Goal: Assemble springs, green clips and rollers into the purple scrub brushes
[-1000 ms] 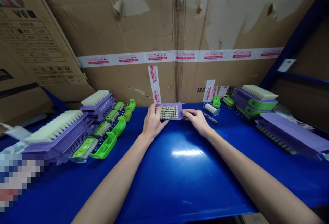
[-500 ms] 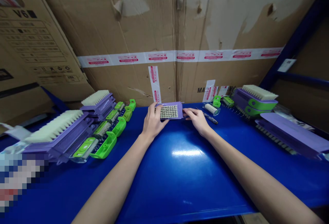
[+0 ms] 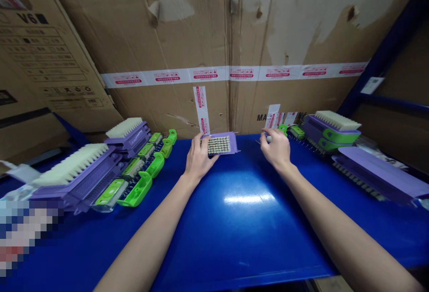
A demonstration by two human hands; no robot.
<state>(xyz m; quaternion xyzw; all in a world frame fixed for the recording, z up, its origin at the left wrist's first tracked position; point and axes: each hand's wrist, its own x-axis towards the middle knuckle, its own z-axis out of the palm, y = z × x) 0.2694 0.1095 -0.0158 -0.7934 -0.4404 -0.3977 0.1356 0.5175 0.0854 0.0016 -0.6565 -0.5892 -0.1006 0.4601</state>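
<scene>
My left hand [image 3: 197,156] grips a small purple brush part [image 3: 233,142] by its left end, thumb below and fingers above. Rows of pale tufts fill the face turned toward me, and the purple rim shows at the right. Away to the right, my right hand [image 3: 277,147] has its thumb and fingers curled round a clear plastic case holding a white cylinder [image 3: 269,139]. Only the cylinder's near end shows between the fingers; the hand hides the rest. A thin metal tip [image 3: 257,141] pokes out beside the thumb, and the tool it belongs to is covered.
Purple brush parts with cream bristles [image 3: 75,162] stand at the left, beside a row of green covers [image 3: 139,190] and green-topped clear pieces [image 3: 110,193]. More purple-and-green parts [image 3: 338,133] and a long purple piece [image 3: 385,171] lie right. A cardboard wall [image 3: 167,100] backs the blue table [image 3: 248,238].
My right hand has let go of the purple brush part's right end and moved right, over the clear case and the pen-like tool. My left hand keeps its hold with little movement.
</scene>
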